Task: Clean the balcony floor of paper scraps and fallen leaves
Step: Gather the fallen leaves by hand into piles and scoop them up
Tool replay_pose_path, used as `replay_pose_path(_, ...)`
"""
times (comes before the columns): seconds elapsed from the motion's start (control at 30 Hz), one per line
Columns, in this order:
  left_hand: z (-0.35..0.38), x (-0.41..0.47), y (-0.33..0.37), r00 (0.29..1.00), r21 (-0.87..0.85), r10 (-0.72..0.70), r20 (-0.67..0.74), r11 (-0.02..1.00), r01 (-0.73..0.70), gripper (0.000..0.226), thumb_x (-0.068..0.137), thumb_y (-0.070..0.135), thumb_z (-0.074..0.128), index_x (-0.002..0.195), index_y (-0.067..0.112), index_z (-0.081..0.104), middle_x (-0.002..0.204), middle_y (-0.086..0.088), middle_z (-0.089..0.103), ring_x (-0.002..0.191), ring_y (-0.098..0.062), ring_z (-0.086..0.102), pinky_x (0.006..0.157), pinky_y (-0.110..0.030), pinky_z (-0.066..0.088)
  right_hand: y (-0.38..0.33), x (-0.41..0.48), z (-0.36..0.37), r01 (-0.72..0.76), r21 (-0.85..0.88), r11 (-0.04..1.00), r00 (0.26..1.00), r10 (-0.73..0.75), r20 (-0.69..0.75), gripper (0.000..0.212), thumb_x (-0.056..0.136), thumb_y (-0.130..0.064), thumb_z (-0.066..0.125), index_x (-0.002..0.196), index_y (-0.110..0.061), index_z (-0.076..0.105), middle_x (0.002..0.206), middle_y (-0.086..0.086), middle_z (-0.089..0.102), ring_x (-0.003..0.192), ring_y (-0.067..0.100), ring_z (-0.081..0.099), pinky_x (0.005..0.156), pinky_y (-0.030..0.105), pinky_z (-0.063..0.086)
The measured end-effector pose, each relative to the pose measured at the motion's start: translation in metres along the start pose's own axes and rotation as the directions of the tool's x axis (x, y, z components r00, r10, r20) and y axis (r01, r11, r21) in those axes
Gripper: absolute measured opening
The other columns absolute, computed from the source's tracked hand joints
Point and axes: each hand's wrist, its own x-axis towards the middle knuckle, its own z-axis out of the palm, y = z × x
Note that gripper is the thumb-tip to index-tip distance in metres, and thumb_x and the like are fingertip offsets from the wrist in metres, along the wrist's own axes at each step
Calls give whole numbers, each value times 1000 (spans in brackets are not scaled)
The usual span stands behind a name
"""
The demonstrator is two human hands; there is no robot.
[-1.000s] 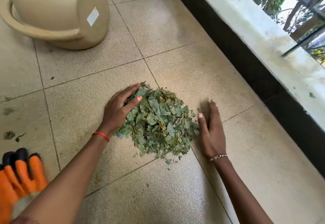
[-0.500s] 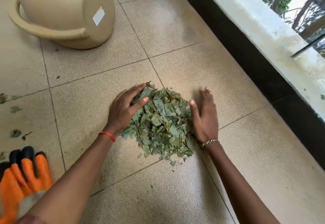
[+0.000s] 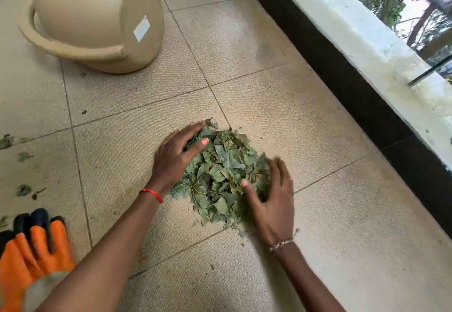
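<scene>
A heap of green fallen leaves [image 3: 217, 172] lies on the beige tiled balcony floor [image 3: 256, 91]. My left hand [image 3: 175, 157] presses flat against the heap's left side, fingers straight along its upper edge. My right hand [image 3: 271, 199] lies against the heap's right side, partly over the leaves, fingers spread and slightly blurred. The leaves are squeezed between both hands. A few loose leaf bits [image 3: 23, 190] lie on the floor far to the left.
A beige plastic bucket [image 3: 97, 17] lies tipped on its side at the upper left. An orange and black work glove [image 3: 31, 250] lies at the lower left. A low wall with a white ledge [image 3: 367, 49] runs along the right.
My right hand has slid left into the heap, pushing the leaves into a tighter pile against my left hand, which has stayed in place.
</scene>
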Motion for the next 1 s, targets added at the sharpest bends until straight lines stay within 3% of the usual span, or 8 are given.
replay_pose_path(0.13, 1, -1, 1, 999, -82, -32, 1, 996, 32, 78, 68, 85, 29, 135, 47, 42, 148, 16, 38, 137, -12, 34, 116, -45, 18, -14, 5, 15, 46, -17, 999, 999, -46, -12, 87, 71, -83, 21, 144, -35, 19, 152, -11, 15, 138, 4, 11, 115, 37, 5)
replay_pose_path(0.37, 17, -8, 12, 1000, -142, -6, -4, 990, 6, 68, 75, 74, 31, 136, 46, 42, 149, 20, 34, 136, -2, 28, 115, -44, 18, -34, 21, 35, 74, -8, 997, 997, -74, -8, 75, 79, -75, 20, 142, -35, 28, 152, -6, 25, 141, 9, 17, 118, 36, 7)
replay_pose_path(0.5, 31, -10, 19, 998, -265, 26, -52, 964, -39, 48, 81, 64, 35, 123, 48, 51, 138, 23, 46, 129, 5, 38, 108, -26, 29, -47, 25, 45, 16, 117, 993, 1000, -14, -25, 73, 81, -70, 18, 142, -31, 32, 149, -6, 32, 139, 8, 22, 118, 33, 12)
replay_pose_path(0.57, 37, -13, 28, 998, -382, 2, -70, 924, -29, 38, 81, 58, 36, 114, 50, 54, 129, 27, 52, 123, 10, 42, 100, -13, 30, -56, 27, 49, -9, 253, 967, 998, 23, -54, 68, 83, -63, 25, 137, -27, 41, 142, -5, 42, 133, 9, 33, 114, 37, 24)
replay_pose_path(0.7, 49, -15, 39, 996, -595, -55, -70, 804, 2, 39, 83, 53, 41, 113, 38, 60, 122, 17, 60, 118, 1, 52, 98, -18, 35, -68, 27, 52, -26, 601, 799, 990, 105, -97, 52, 82, -50, 41, 124, -22, 53, 125, -4, 56, 117, 11, 51, 100, 38, 41)
replay_pose_path(0.83, 49, -13, 45, 987, -753, -135, -84, 658, 26, 33, 87, 38, 46, 111, 21, 61, 113, 4, 65, 107, -5, 61, 89, -17, 43, -75, 31, 49, -34, 814, 579, 990, 134, -54, 32, 78, -43, 53, 107, -32, 56, 114, -4, 62, 109, 5, 56, 93, 21, 43)
replay_pose_path(0.9, 47, -14, 52, 984, -839, -161, -80, 544, 21, 31, 92, 28, 41, 110, 13, 61, 109, 1, 68, 104, -8, 63, 85, -16, 46, -75, 35, 47, -88, 894, 439, 980, 198, -1, 27, 74, -31, 60, 100, -26, 61, 103, -5, 66, 98, 3, 61, 83, 15, 44)
replay_pose_path(1.0, 46, -15, 64, 969, -951, -246, 22, 295, 97, 28, 94, 24, 42, 107, 11, 64, 101, 0, 73, 98, -12, 67, 79, -18, 51, -71, 42, 44, -152, 959, 240, 963, 255, 88, 32, 66, -29, 65, 96, -18, 65, 94, 0, 69, 91, 13, 64, 77, 22, 48)
